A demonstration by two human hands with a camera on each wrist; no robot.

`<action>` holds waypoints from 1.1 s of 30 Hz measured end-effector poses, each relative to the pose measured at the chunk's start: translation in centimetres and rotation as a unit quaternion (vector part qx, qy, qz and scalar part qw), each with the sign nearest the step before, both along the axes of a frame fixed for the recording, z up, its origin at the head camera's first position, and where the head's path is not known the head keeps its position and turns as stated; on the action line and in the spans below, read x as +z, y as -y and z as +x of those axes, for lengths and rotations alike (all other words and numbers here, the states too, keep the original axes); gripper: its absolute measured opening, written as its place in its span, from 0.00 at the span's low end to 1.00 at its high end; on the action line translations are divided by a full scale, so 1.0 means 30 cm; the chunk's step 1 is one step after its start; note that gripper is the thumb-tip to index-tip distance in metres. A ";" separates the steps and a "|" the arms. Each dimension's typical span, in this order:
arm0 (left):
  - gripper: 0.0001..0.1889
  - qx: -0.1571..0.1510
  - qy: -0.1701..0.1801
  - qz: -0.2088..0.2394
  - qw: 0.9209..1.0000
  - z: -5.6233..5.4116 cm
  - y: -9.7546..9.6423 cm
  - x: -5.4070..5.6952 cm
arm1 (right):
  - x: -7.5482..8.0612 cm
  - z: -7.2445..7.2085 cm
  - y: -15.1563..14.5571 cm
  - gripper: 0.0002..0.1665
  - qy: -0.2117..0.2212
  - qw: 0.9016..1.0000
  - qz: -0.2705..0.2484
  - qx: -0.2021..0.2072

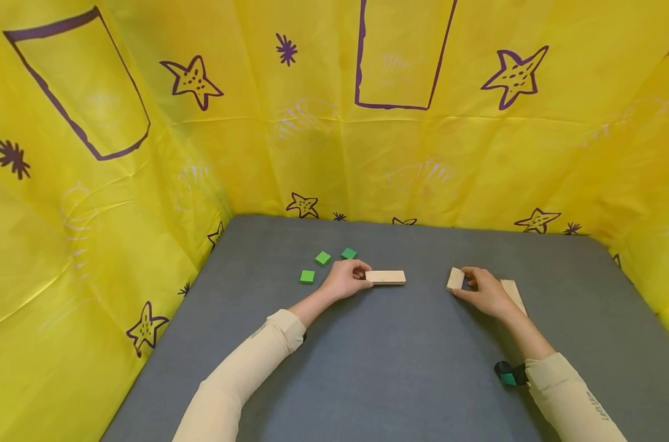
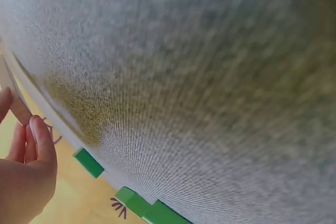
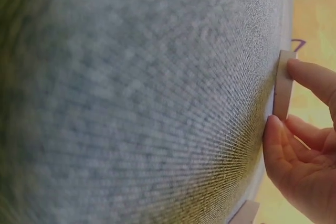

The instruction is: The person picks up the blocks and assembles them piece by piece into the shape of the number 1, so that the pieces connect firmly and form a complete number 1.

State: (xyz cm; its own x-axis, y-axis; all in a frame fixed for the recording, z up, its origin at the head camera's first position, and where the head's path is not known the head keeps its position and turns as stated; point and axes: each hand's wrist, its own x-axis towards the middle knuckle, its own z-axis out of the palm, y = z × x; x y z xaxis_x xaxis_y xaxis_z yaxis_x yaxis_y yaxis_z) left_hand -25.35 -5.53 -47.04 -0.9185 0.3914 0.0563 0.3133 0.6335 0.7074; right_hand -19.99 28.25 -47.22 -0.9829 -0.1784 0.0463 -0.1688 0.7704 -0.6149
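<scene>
My left hand pinches the left end of a long pale wooden block, which lies flat on the grey tabletop. In the left wrist view, thumb and fingers meet at one end of that block. To the right, my right hand holds a shorter-looking wooden block between thumb and fingers. The right wrist view has this block gripped close over the table surface. A gap of tabletop separates the two held blocks. Another wooden block lies behind the right hand, partly hidden by it.
Three green square pieces lie by the left hand: a near one, a middle one and a darker one. Yellow fabric with purple drawings walls the table's back and sides. A dark strap sits at the right wrist.
</scene>
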 end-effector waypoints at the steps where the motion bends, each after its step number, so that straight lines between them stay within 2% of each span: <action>1: 0.16 -0.002 -0.002 0.003 1.000 0.006 0.003 0.001 | -0.002 0.000 -0.001 0.36 0.000 1.000 0.000 0.000; 5: 0.15 -0.011 -0.016 0.016 1.000 0.033 0.014 0.008 | -0.008 -0.002 -0.004 0.35 0.000 1.000 -0.001 0.001; 12: 0.16 -0.016 -0.001 0.019 1.000 0.067 0.021 0.003 | -0.013 -0.007 -0.012 0.36 0.002 1.000 0.002 0.007; 23: 0.16 -0.024 -0.006 0.029 0.999 0.130 0.040 0.003 | -0.005 -0.010 -0.009 0.35 0.001 1.000 -0.003 0.013; 28: 0.16 -0.023 0.000 0.035 0.999 0.165 0.047 0.007 | -0.004 -0.013 -0.008 0.36 0.003 1.000 0.001 0.014; 33: 0.16 -0.036 -0.001 0.045 0.998 0.204 0.050 0.017 | -0.007 -0.015 -0.011 0.36 0.002 1.000 0.004 0.012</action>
